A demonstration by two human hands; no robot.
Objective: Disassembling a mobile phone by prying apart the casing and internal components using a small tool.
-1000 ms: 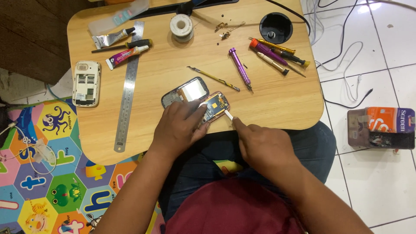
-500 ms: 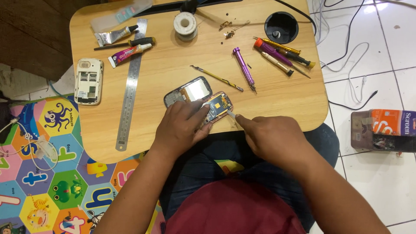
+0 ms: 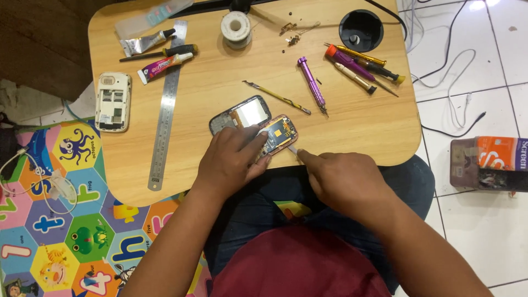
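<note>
While the left hand [image 3: 231, 162] presses down on the opened phone [image 3: 278, 135], fingers spread over its near edge, the board stays pinned to the table [image 3: 220, 93] so it cannot slide under the tool. The right hand [image 3: 344, 179] is closed around a thin pick [image 3: 292, 148], whose tip meets the phone's right edge just beside the left fingertips; the low, flat angle looks suited to working at the seam rather than stabbing in. The phone lies at the table's near edge, close to the person's lap, which keeps both wrists supported.

Touching the phone on its far left side lies the screen frame [image 3: 240, 114], face up and out of the way. Beyond the phone, a yellow spudger [image 3: 278, 97] and a purple screwdriver [image 3: 312, 85] rest within easy reach, with more drivers [image 3: 360, 65] further right near a black cup hole [image 3: 361, 30]. Well left of the phone a steel ruler [image 3: 166, 110] runs lengthwise, a white phone back [image 3: 113, 102] beyond it, and glue tubes [image 3: 159, 55] and a solder spool [image 3: 236, 26] at the far side.
</note>
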